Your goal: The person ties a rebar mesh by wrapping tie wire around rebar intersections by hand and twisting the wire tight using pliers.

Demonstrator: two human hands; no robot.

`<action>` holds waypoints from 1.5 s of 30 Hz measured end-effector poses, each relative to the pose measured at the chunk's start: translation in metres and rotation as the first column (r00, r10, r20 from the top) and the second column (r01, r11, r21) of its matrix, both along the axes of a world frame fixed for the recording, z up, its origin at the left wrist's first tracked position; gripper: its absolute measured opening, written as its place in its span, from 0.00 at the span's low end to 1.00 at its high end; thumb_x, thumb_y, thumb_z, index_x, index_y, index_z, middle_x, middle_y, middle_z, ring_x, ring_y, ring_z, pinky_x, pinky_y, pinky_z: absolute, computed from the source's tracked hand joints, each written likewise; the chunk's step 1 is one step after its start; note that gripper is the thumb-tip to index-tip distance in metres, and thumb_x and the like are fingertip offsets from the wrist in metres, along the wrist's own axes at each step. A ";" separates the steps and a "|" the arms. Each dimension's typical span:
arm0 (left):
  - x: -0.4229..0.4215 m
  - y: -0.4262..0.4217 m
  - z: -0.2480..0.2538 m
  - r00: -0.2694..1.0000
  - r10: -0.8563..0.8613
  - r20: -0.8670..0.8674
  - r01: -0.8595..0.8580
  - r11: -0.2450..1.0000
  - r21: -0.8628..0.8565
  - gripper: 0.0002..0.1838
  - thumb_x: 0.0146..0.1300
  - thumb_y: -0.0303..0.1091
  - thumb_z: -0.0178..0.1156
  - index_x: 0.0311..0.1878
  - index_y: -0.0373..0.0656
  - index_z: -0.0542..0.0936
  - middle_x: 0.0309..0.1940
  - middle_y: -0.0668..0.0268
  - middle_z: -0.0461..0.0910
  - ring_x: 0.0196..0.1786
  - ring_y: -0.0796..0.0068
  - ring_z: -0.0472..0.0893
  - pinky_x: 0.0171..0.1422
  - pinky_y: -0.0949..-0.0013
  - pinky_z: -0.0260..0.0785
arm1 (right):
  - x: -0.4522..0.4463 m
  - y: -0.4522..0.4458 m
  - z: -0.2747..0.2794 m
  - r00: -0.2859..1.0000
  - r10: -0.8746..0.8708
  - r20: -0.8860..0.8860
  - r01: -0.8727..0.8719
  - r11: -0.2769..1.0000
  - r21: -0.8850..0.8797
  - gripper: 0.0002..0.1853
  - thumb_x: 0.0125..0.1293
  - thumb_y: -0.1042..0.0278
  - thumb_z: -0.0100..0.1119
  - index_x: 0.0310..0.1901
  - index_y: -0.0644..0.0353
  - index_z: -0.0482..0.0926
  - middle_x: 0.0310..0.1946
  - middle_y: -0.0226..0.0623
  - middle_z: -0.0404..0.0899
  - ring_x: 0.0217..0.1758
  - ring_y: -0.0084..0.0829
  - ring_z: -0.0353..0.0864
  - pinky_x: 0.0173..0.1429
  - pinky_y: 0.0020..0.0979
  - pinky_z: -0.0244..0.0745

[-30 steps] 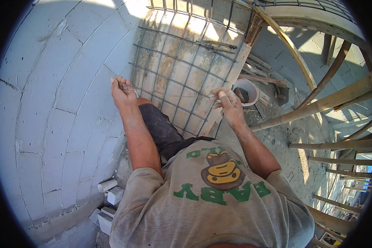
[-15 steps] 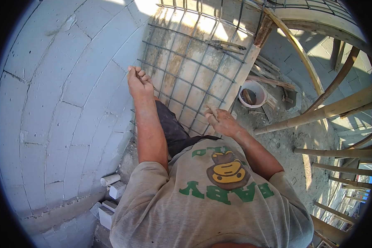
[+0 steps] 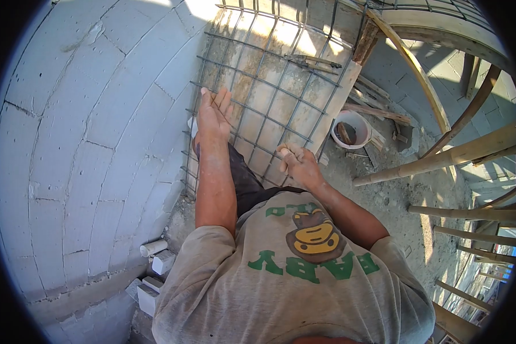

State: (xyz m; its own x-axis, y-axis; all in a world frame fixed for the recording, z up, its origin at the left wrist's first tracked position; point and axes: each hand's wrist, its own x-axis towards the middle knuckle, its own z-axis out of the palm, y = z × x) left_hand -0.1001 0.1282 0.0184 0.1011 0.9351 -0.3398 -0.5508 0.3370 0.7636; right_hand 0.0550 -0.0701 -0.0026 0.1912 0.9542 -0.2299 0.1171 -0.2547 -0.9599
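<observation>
My left hand (image 3: 215, 114) is raised over the left part of the rebar grid (image 3: 259, 88), its fingers spread; a thin dark line, perhaps wire, crosses them. Lower right of it, my right hand (image 3: 298, 162) is closed over the grid's lower edge, the fingers curled together. Whatever it pinches is too small to make out. Pliers (image 3: 312, 62) with dark handles lie on the upper right of the grid, away from both hands. Beneath the bars is a stained board (image 3: 289, 46).
A pale block wall (image 3: 92, 155) rises on the left. On the right are a white bucket (image 3: 361, 131), timber scraps (image 3: 378, 112) and slanted wooden poles (image 3: 441, 155). White block pieces (image 3: 163, 262) lie at the wall's foot.
My left hand has opened from a curled shape and moved right over the grid. My right hand has come down and left since the earliest frame. The whole view has shifted slightly.
</observation>
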 end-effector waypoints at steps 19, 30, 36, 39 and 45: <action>0.024 -0.090 -0.030 0.921 -0.389 -0.023 0.389 0.921 0.002 0.32 0.64 0.52 0.56 0.59 0.32 0.66 0.51 0.52 0.76 0.52 0.63 0.78 0.55 0.65 0.70 | 0.030 0.033 0.002 0.731 -0.353 -0.583 0.501 0.858 0.109 0.18 0.73 0.54 0.41 0.48 0.62 0.71 0.23 0.30 0.74 0.19 0.19 0.72 0.24 0.21 0.67; 0.064 -0.125 -0.026 0.741 -0.604 -0.294 0.638 0.770 0.025 0.20 0.67 0.41 0.55 0.54 0.34 0.75 0.42 0.59 0.80 0.42 0.68 0.81 0.47 0.69 0.72 | 0.015 0.039 0.003 0.683 -0.358 -0.637 0.542 0.833 0.113 0.16 0.71 0.57 0.45 0.46 0.62 0.75 0.30 0.30 0.74 0.35 0.23 0.73 0.41 0.26 0.71; 0.071 -0.126 -0.023 0.766 -0.545 -0.341 0.603 0.793 0.088 0.15 0.68 0.35 0.52 0.52 0.36 0.77 0.27 0.71 0.75 0.26 0.81 0.74 0.32 0.78 0.68 | 0.031 0.035 0.007 0.779 -0.352 -0.519 0.503 0.844 0.184 0.11 0.65 0.63 0.54 0.41 0.62 0.80 0.30 0.28 0.77 0.35 0.21 0.71 0.42 0.24 0.68; 0.066 -0.118 -0.025 0.762 -0.514 -0.393 0.585 0.807 0.081 0.16 0.68 0.34 0.52 0.53 0.36 0.77 0.22 0.74 0.71 0.23 0.85 0.69 0.29 0.78 0.65 | 0.045 0.037 0.012 0.821 -0.420 -0.387 0.522 0.826 0.211 0.10 0.63 0.66 0.57 0.38 0.63 0.83 0.30 0.29 0.79 0.35 0.20 0.72 0.43 0.25 0.67; 0.067 -0.122 -0.014 0.660 -0.573 -0.486 0.691 0.717 0.093 0.17 0.68 0.34 0.51 0.56 0.35 0.75 0.20 0.76 0.68 0.21 0.86 0.66 0.26 0.78 0.63 | 0.054 0.039 0.021 0.843 -0.530 -0.089 0.537 0.826 0.173 0.11 0.61 0.66 0.59 0.36 0.66 0.83 0.29 0.29 0.80 0.34 0.22 0.73 0.43 0.25 0.67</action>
